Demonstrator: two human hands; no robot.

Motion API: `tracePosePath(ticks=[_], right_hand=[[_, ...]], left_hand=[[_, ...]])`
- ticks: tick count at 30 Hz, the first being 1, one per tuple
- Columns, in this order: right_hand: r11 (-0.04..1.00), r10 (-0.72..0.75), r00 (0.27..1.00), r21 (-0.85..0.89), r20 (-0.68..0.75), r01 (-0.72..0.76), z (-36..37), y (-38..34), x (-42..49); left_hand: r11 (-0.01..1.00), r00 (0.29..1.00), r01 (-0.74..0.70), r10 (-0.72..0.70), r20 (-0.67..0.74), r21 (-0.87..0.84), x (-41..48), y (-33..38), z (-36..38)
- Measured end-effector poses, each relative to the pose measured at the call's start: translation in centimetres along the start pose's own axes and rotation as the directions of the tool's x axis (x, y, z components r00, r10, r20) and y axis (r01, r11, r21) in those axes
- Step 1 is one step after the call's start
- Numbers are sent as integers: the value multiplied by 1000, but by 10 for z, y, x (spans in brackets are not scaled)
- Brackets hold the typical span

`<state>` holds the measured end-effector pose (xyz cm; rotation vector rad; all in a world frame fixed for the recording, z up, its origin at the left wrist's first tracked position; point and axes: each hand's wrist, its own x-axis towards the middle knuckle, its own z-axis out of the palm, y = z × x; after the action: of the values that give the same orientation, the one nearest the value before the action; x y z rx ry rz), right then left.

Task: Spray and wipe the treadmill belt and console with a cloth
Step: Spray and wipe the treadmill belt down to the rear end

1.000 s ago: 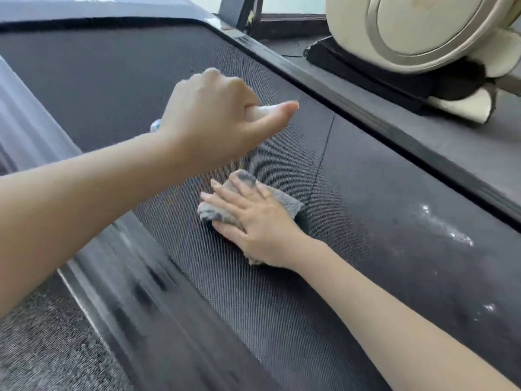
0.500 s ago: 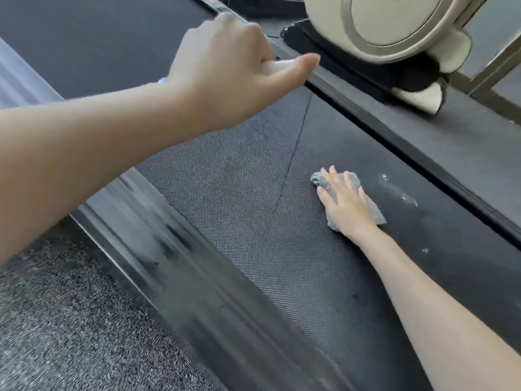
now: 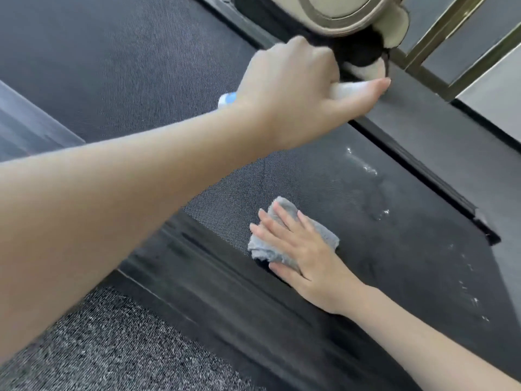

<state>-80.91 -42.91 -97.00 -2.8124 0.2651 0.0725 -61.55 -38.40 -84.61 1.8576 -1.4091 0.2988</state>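
While the left grip (image 3: pixel 293 88) clutches a spray bottle (image 3: pixel 342 91), the flat right grip (image 3: pixel 306 256) presses the cloth (image 3: pixel 324 237) onto the belt (image 3: pixel 400 249).

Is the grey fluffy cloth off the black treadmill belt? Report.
No, the right hand presses the grey fluffy cloth flat on the black treadmill belt.

Soft, even daylight, brightest at the upper right corner. Spray droplets (image 3: pixel 363 165) glint white on the dark treadmill belt (image 3: pixel 127 80). A small shadow hugs the cloth (image 3: pixel 318 235). Motion blur smears the side rail (image 3: pixel 197 263); wide-angle distortion tilts the edges.
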Motion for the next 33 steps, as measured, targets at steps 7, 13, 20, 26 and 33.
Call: tracePosePath(ticks=[7,13,20,26,33], right_hand=[[999,32,999,-41,3,-32,-2,14,-21],[967,253,965,51,-74,-250,-26,91,-2],[686,727,673,178,-136,-706,-68,191,-38],[969,245,962,55,-120,-239,-36,164,-54],[962,-246,969,-119,22,247,-5,103,-92]], left_hand=[[1000,1000,-13,13,16,17,-21,-29,19],[999,1000,8,-8,10,35,-21,-25,35],[991,997,56,-62,49,121,-24,1,58],[978,992,126,-129,6,164,-28,43,70],[925,971,224,-238,9,308,-36,84,62]])
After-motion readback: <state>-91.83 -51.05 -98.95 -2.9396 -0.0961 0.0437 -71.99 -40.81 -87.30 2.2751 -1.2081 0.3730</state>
